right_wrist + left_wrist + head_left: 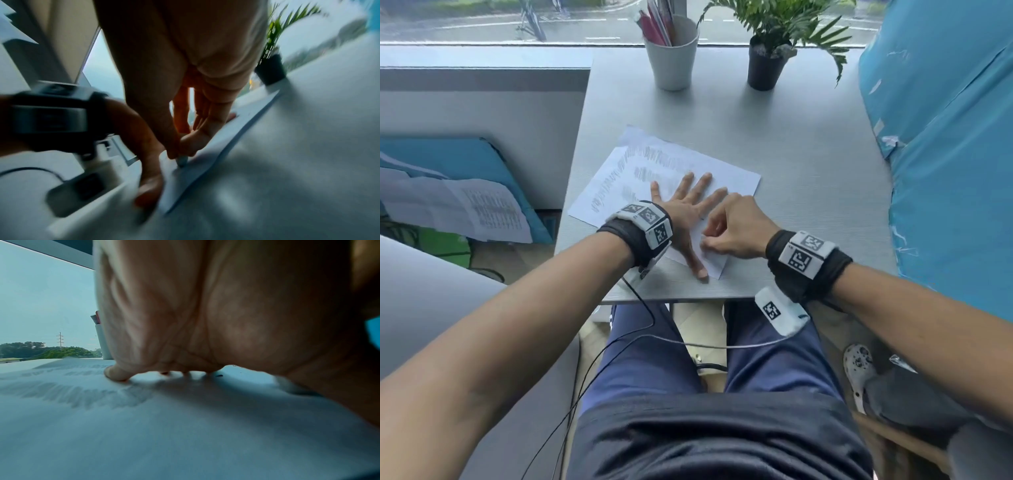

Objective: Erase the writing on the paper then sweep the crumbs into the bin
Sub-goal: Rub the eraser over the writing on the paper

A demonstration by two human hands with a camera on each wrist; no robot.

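At the far left of the head view, a printed sheet point(465, 209) lies slumped over a blue panel point(482, 161) beside the desk. Moving right, the grey table point(791, 144) fills the middle of the frame. The paper point(732, 178) lies at an angle in the centre, with rows of grey pencil scribble across its upper left part; a second sheet shows just beneath its upper left edge.

The left hand point(685, 212) lies flat on the paper, fingers straight and spread, thumb reaching toward the sheet's near corner. In the left wrist view a few dark crumbs point(219, 375) sit on the paper just past the palm.

Just right of it, touching the left hand's little-finger side, the right hand point(732, 228) is curled, its thumb and fingertips pinching a small pale eraser point(182, 160) whose tip presses on the paper near its lower right edge.

In the upper centre of the frame a pale cup point(671, 54) stands upright holding pink and white pens point(657, 20). To its right a black pot point(765, 68) holds a leafy green plant point(784, 17). A blue wrapped surface point(945, 137) fills the right side.
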